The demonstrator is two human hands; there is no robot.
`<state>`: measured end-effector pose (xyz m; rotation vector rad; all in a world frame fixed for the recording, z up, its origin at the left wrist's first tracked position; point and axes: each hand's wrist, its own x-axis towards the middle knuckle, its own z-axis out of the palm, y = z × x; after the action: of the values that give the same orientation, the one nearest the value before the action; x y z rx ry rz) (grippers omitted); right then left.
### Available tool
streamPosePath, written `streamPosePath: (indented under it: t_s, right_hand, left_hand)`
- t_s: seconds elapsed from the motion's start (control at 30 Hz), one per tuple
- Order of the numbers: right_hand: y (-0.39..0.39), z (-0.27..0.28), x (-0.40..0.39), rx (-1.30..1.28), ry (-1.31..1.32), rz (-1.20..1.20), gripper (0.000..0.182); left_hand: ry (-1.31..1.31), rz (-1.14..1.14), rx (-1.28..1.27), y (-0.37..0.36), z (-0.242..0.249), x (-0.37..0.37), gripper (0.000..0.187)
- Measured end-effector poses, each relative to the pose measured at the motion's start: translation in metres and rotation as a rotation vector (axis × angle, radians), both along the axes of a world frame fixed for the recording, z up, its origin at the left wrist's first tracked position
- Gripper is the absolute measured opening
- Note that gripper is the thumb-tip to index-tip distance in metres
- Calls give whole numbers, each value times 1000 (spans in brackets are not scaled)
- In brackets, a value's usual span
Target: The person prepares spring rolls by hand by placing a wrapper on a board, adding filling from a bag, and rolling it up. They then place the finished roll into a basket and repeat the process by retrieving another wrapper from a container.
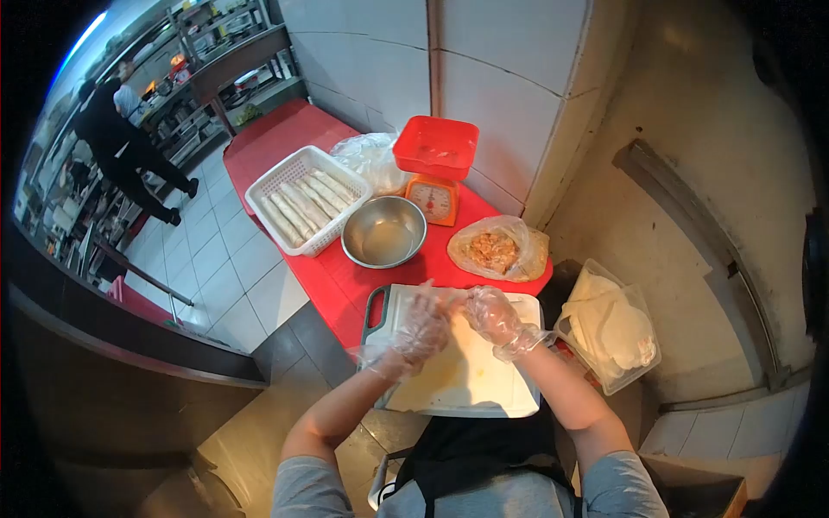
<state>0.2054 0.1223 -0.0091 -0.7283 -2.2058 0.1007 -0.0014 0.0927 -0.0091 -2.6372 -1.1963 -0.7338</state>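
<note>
My left hand, in a loose clear plastic glove, is over the left part of the white cutting board, its fingers stretched out and slightly blurred. My right hand, gloved the same way, is curled near the board's far edge, close to the left fingertips. Something pale or see-through shows between the hands; I cannot make out what it is. Beyond them stand a steel bowl of cloudy liquid and an open plastic bag of orange-brown filling.
A white basket holds several long pale rolls. Behind the bowl is an orange scale with a red tray. Pale wrapper sheets fill a clear tub at right. Another person stands in the kitchen at far left.
</note>
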Motion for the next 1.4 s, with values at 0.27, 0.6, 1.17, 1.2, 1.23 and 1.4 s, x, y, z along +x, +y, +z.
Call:
streamPosePath:
  t_s: [0.27, 0.6, 1.17, 1.2, 1.23, 1.4]
  right_hand:
    - [-18, 27, -7, 18, -172, -221, 29]
    - [-2, 30, 43, -299, -459, -170, 45]
    - [-40, 64, 38, -355, -337, -183, 68]
    - [-42, 64, 39, -497, -330, -186, 68]
    - [-43, 64, 39, -640, -323, -187, 67]
    - [-31, 38, 25, -287, -548, -251, 71]
  left_hand:
    - [30, -46, -351, 22, 23, -7, 57]
    - [-334, -107, -506, 25, 37, -62, 59]
    - [-382, -309, -307, 37, 2, -67, 56]
    - [-363, -317, -287, 37, 5, -67, 54]
    - [-338, -278, -296, 36, 8, -66, 53]
    - [-265, -147, -338, 28, 32, -57, 50]
